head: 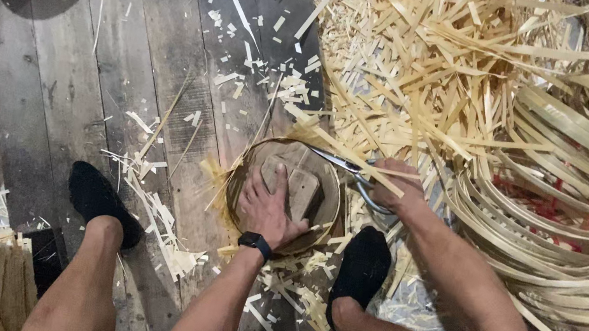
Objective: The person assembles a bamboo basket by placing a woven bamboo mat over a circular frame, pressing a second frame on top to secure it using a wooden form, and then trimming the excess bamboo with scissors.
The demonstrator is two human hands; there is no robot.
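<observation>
bamboo round woven basket frame [250, 174] on dark plank floor [88, 78], between feet. left hand [268, 205] flat, fingers spread, pressing wooden block [300, 182] inside frame. right hand [397, 190] just right of frame, gripping metal shears [345, 167]; blades point left across rim.

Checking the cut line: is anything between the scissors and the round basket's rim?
Nothing visible. The scissors in the right hand reach the basket rim directly; the left hand presses inside, clear of the blades.
</observation>
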